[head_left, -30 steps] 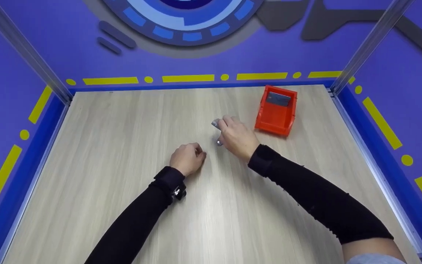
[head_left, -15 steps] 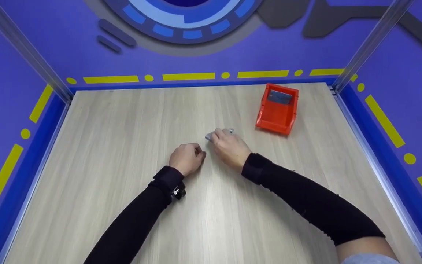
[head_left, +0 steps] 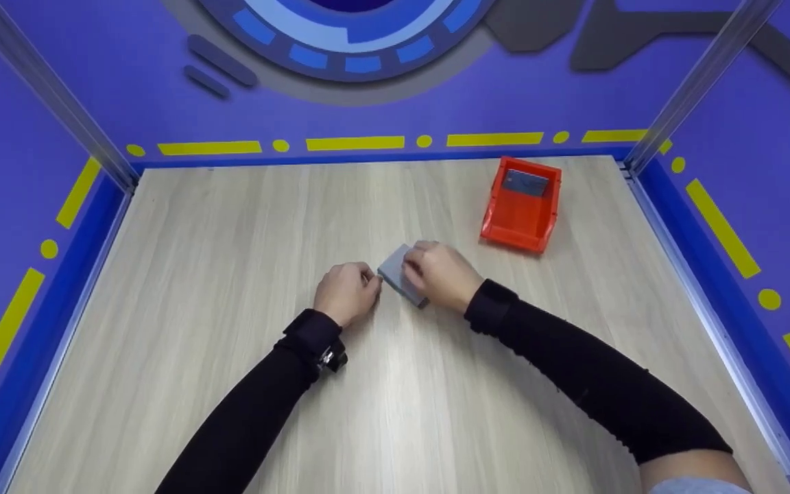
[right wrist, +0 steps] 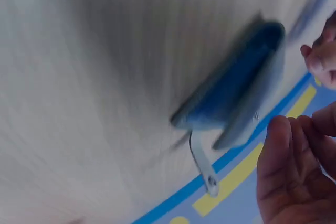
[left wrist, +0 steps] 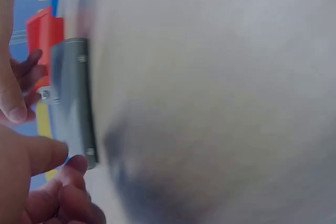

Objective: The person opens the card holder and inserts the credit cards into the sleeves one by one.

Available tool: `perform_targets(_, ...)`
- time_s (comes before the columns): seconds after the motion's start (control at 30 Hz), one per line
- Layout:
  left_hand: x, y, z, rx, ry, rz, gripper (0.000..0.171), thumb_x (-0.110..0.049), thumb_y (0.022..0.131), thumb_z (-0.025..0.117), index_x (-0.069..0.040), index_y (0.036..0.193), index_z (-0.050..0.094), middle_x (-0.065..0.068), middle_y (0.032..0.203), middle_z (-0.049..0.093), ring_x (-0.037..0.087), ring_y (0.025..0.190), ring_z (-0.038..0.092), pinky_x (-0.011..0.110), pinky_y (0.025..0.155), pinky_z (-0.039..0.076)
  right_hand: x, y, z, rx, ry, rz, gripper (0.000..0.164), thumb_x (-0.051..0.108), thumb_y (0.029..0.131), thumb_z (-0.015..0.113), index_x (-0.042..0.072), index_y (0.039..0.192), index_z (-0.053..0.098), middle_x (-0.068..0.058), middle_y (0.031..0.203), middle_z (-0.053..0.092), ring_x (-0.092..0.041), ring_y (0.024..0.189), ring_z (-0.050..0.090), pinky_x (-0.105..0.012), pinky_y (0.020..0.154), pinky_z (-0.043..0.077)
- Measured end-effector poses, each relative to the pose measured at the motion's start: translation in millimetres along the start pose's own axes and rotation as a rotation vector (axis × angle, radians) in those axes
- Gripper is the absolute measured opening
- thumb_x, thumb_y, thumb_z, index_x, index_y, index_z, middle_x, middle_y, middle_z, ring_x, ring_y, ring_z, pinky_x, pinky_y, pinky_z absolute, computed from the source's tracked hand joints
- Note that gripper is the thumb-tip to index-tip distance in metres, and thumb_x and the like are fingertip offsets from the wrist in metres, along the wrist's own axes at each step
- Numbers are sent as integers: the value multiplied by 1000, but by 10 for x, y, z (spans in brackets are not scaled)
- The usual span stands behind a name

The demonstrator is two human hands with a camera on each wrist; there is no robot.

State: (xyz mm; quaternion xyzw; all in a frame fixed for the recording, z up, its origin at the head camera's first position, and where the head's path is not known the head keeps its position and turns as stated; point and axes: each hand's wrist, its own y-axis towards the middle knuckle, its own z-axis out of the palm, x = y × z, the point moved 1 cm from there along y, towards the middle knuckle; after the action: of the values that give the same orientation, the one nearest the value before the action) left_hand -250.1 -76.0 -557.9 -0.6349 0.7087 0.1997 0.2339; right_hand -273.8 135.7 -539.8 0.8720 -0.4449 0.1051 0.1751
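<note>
A small grey wallet point(head_left: 395, 269) lies mid-table in the head view. The right wrist view, blurred, shows the wallet point(right wrist: 239, 85) parted, with blue inside and a strap point(right wrist: 205, 169) with a snap sticking out. My right hand point(head_left: 444, 276) is over its right side, fingers bent. In the left wrist view the right hand's fingers point(left wrist: 31, 80) are beside the strap's snap point(left wrist: 48, 95), nothing visibly pinched. My left hand point(head_left: 345, 295) rests on the table, loosely curled, fingertips close by the wallet's left corner. Nothing shows in its fingers.
A red plastic bin point(head_left: 520, 230) stands at the back right, with a dark card-like piece point(head_left: 525, 182) at its far end. Blue and purple walls point(head_left: 340, 110) with yellow marks enclose the wooden table point(head_left: 230, 226) at the back and both sides.
The wallet, earlier mostly hidden under my right hand, now shows more of its face and lies turned nearer the left hand. The right hand shifted slightly right. My left hand barely moved.
</note>
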Motion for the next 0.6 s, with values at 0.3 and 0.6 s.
perform_targets(0.3,-191,8,78,-38,-55,-59,26,-31,105,68,-12,92,79,6,88,77,23,76,67,40,73,53,-454,38,-302,310,100,377,27,30,107,69,10,94,82,0,76,66,-19,73,60,-32,69,48)
perform_targets(0.6,-202,20,246,2,-13,-120,29,-41,102,74,-17,88,82,3,94,81,22,83,73,41,78,56,-574,-9,-153,391,179,360,37,31,105,73,10,76,75,8,60,48,-12,59,46,-29,59,34)
